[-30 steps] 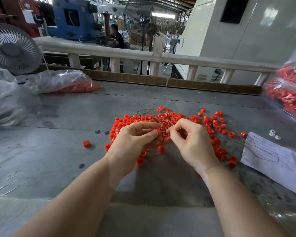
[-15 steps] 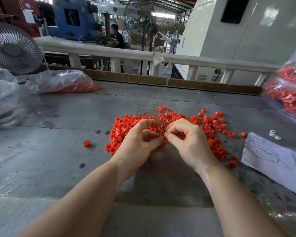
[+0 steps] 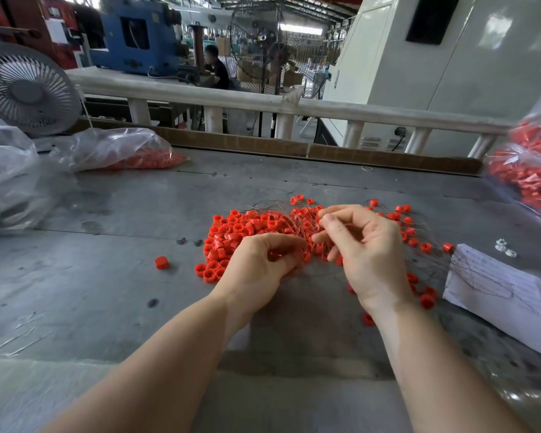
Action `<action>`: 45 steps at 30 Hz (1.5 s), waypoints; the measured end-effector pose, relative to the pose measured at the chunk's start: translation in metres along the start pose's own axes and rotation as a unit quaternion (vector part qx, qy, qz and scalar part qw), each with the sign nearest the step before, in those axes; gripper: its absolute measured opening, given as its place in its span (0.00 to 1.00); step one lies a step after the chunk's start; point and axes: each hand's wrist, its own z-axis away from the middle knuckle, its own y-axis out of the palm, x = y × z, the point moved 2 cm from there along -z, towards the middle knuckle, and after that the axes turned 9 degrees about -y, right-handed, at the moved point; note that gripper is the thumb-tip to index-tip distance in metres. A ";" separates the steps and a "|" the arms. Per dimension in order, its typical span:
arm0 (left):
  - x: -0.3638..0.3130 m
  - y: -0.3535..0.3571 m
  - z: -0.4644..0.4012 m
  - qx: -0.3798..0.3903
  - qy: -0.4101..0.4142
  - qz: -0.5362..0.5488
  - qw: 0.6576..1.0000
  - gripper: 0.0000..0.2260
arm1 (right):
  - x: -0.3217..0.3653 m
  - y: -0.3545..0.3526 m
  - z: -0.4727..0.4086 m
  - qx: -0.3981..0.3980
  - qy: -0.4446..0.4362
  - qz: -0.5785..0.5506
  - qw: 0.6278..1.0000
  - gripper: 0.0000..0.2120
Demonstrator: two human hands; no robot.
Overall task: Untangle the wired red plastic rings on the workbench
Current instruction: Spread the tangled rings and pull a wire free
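Both hands are buried in the tangle: left hand [image 3: 260, 264] curled round a clump of wired red rings [image 3: 247, 226], right hand [image 3: 366, 245] pinching fine wire above them, mid-table [image 3: 138, 214]. One loose ring [image 3: 161, 263] sits off left.

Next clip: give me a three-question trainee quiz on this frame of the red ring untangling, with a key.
1. True or false: both the left hand and the right hand are working in the pile of wired red rings.
2. Which lies alone on the workbench, left of the pile? A) a white nut B) a single red ring C) a pair of pliers
3. Fill in: the white sheet of paper lies on the person's ____ side.

Key: 1 true; 2 B; 3 right.
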 end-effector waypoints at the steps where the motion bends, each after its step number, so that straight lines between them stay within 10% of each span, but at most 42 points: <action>1: 0.001 0.000 -0.001 -0.002 -0.006 -0.001 1.000 0.11 | 0.000 -0.001 0.000 -0.016 0.028 -0.040 0.999 0.09; 15: 0.001 -0.002 0.000 -0.032 0.006 -0.012 0.999 0.14 | -0.014 -0.008 -0.004 -0.079 0.066 -0.031 0.994 0.08; 24: -0.004 -0.004 0.002 -0.035 0.000 0.103 0.994 0.12 | -0.019 0.004 0.007 0.179 -0.015 0.337 0.924 0.10; 32: -0.003 -0.011 -0.001 -0.064 0.000 0.139 0.988 0.09 | -0.006 0.005 0.007 0.170 -0.017 0.283 0.944 0.20; 40: -0.001 -0.015 -0.003 -0.092 -0.001 0.153 0.984 0.08 | -0.009 0.005 0.007 0.162 -0.015 0.284 0.945 0.08; 45: 0.000 -0.016 -0.005 -0.111 0.009 0.126 0.986 0.09 | -0.007 0.009 0.011 0.276 0.009 0.277 0.920 0.12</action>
